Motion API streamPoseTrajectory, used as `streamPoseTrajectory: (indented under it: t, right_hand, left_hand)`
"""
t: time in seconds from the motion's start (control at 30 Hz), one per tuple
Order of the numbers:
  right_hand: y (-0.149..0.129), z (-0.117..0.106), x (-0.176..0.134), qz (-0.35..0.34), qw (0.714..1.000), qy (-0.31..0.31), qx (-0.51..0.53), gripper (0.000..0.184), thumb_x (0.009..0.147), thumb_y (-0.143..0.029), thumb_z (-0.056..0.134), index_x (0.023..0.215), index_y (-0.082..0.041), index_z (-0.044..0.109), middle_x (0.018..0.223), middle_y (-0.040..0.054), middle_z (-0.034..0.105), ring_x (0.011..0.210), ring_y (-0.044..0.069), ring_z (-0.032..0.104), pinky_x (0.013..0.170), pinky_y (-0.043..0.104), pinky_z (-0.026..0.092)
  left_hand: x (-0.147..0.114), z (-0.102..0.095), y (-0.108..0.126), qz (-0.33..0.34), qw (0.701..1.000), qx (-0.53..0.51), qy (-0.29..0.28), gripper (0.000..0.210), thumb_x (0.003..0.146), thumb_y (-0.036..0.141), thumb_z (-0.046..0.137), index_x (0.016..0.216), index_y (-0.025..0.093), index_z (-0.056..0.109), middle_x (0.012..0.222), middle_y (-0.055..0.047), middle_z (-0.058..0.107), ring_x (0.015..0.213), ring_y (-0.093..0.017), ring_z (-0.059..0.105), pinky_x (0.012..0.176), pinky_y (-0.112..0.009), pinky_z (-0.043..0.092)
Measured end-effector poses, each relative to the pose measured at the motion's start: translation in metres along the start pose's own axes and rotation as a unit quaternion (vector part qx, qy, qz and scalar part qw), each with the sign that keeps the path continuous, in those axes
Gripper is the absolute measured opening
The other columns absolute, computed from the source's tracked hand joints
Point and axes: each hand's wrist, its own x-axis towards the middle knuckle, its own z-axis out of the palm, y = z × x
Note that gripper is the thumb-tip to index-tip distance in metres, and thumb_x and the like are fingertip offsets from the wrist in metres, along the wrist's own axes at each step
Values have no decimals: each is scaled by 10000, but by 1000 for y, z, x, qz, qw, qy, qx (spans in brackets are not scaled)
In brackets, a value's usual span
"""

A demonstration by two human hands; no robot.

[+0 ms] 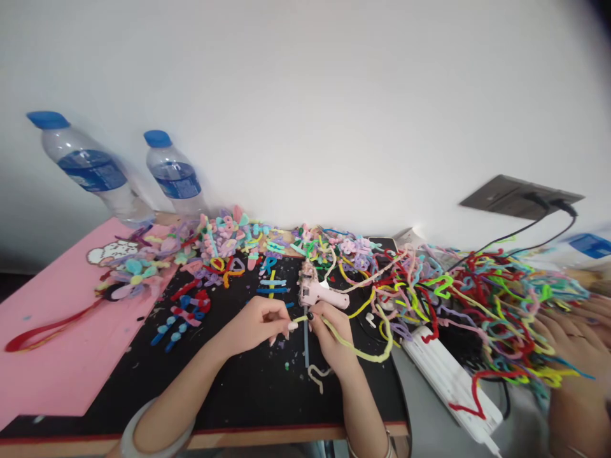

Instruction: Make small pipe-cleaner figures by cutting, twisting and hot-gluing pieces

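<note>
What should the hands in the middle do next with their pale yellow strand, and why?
Perhaps bend the pale yellow strand where it spans the gap: the left hand and right hand pinch it close together, a short stretch showing between them, while its longer part loops to the right.

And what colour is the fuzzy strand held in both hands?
The fuzzy strand is pale yellow, best seen in the head view.

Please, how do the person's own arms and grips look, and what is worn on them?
The left arm wears a wide pale bangle, the right arm a thin bracelet. Neither shows a sleeve. The left grip has a pale nail; the right grip has a dark nail. No gloves are visible.
</note>
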Motion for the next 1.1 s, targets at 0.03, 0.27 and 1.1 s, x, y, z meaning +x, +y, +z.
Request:
streamPoseTrajectory:
  t: [0.03,0.27,1.1]
  right_hand:
    - [-1,0,-1,1,1000,7,-8,203,889,-202,453,710,-173,542,624,-11,494,571,120,456,540,236,334]
    - [-7,9,-7,10,993,100,-64,264,870,-213,476,613,-170,513,541,-29,455,484,101,414,485,230,298]
    - [-4,21,-10,38,992,98,74,323,890,-302,419,591,-184,453,515,-38,388,467,103,345,469,242,264]
  left_hand:
    - [0,0,1,11,999,27,18,206,811,250,543,640,140,575,564,23,552,453,-74,481,460,-179,342]
    - [1,9,3,134,959,173,181,275,842,236,494,582,147,492,593,17,494,564,-96,450,547,-216,328]
    - [4,26,1,20,955,-247,161,241,774,356,633,679,136,615,487,30,545,433,-81,471,469,-196,359]
